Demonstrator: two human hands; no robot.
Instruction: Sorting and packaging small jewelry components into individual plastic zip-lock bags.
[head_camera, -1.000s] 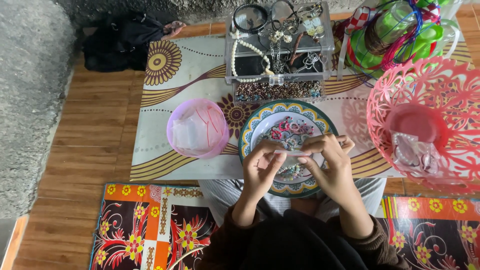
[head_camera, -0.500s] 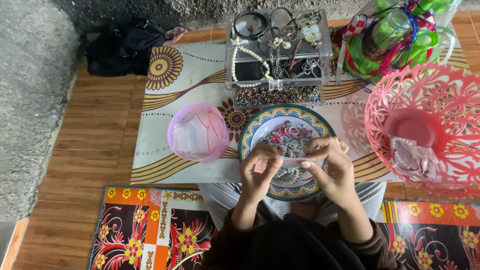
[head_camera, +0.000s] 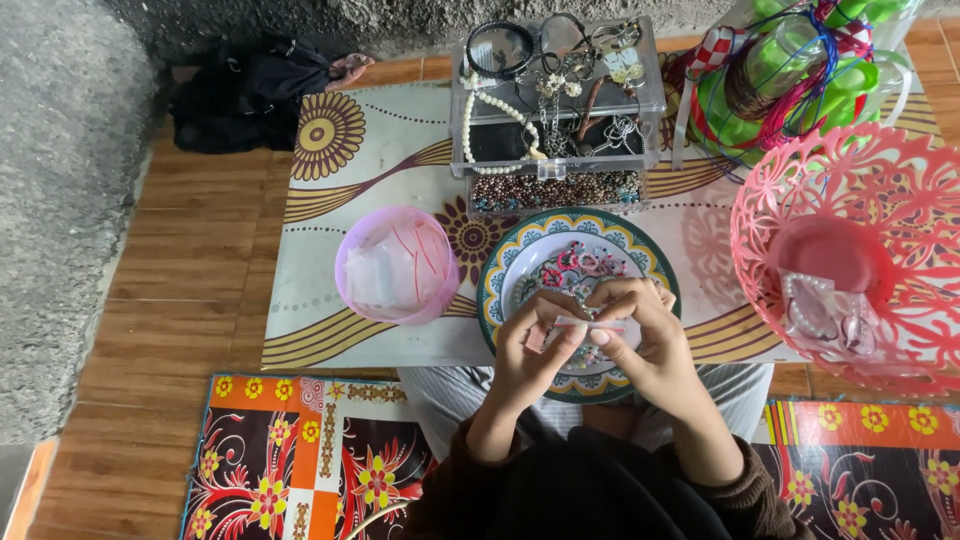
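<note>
Sitting on the floor, the person holds both hands close together over a patterned plate (head_camera: 500, 262) heaped with small beaded bits. The left hand (head_camera: 528, 345) and the right hand (head_camera: 640, 335) meet fingertip to fingertip, thumbs and forefingers pinched on a small clear plastic pouch (head_camera: 585, 324) with a pinkish strip, stretched flat between them just above the plate's middle. What lies inside the pouch is too small to tell.

Just left of the plate stands a purple bowl (head_camera: 349, 262) holding more clear pouches with red strips. Behind the plate sits a clear plastic drawer box (head_camera: 655, 100), with bracelets and a white bead necklace on top and a drawer of dark beads pulled open toward the plate. To the right, a pink lattice basket (head_camera: 850, 160) holds bagged pieces, and behind it is a green plastic basket (head_camera: 720, 110) with coloured cords. All rest on a cream floral mat (head_camera: 320, 180) over brown tiles.
</note>
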